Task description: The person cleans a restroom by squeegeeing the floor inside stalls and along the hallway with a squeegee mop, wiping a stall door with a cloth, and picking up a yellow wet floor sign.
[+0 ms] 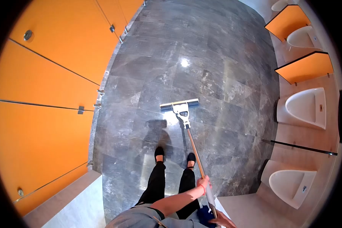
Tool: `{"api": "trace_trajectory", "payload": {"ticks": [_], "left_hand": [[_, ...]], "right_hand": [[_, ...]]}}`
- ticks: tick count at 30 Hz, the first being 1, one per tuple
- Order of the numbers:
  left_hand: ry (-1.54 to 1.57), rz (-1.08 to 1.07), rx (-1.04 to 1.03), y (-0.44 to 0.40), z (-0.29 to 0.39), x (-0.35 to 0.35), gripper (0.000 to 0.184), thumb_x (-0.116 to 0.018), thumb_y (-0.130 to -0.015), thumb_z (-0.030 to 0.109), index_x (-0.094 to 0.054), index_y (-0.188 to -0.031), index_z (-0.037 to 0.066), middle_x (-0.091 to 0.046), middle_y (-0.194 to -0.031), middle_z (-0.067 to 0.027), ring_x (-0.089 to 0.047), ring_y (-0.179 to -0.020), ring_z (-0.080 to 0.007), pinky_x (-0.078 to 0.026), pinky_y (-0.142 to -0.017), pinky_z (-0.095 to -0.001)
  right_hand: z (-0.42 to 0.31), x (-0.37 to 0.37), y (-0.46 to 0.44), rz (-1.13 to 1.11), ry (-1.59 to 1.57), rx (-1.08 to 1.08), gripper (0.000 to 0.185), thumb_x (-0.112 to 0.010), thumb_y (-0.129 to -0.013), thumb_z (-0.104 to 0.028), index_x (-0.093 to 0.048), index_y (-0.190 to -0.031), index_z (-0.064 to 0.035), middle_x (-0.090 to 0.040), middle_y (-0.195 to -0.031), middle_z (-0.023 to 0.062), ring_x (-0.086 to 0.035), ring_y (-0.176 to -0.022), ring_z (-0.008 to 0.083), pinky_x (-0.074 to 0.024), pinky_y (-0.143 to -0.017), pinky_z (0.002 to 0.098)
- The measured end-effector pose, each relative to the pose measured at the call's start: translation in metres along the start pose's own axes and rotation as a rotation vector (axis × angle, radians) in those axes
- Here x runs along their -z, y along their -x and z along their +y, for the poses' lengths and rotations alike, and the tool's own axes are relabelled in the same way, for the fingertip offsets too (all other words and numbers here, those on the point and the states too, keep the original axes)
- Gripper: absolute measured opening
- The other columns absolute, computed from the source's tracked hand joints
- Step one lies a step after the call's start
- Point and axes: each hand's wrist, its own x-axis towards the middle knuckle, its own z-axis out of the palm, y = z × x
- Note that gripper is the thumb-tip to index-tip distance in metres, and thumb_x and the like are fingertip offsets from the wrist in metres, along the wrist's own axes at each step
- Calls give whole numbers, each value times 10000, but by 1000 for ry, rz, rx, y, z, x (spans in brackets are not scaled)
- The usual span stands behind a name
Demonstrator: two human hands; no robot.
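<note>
A sponge mop lies with its wide head flat against the grey tiled floor, ahead of my feet. Its head has a white plastic bracket and a dark strip with a pale edge. From there a copper-coloured pole runs back toward my body, ending in a grey grip. My left hand, with a red band at the wrist, is wrapped round the pole partway up. Lower in view, my right hand closes round the grip near the pole's top end; some of its fingers are hidden.
Orange cubicle doors with metal fittings line the left side. Along the right wall hang several white urinals, with orange dividers and a dark-edged divider between them. My black shoes stand on the tiled floor.
</note>
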Motion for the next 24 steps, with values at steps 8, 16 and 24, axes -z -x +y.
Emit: {"api": "trace_trajectory", "payload": {"ticks": [8,16,24], "left_hand": [[-27,57,-492,-40,241,77,292,-510,-831,291,-464,-653,64,-428,-486,-76,-434,-347,-231,-350,-312,-376],[-213,164,-439,-28,296,125,222,-480,-836,282,-479,-798,63,-449,-565,-83,-459,-389,-232,-392,-334,-377],[-25,65,-313,-40,-28,124,266,-466,-790,239,-438,-603,52,-463,-482,-108,-488,-363,-256,-386,-320,-392]], "right_hand": [[-139,-46,-191,32,-64,283,635,-683,-611,-163,-438,-1186,-48,-512,-1106,109,-452,-1044,166,-359,-886,274],[-172,-106,-210,-2,-343,360,549,-649,-662,-83,-437,-1162,-8,-532,-963,52,-480,-879,126,-396,-788,263],[102,-102,-43,194,145,-117,659,-727,-587,-274,-456,-1127,-13,-587,-981,171,-558,-936,256,-419,-830,331]]}}
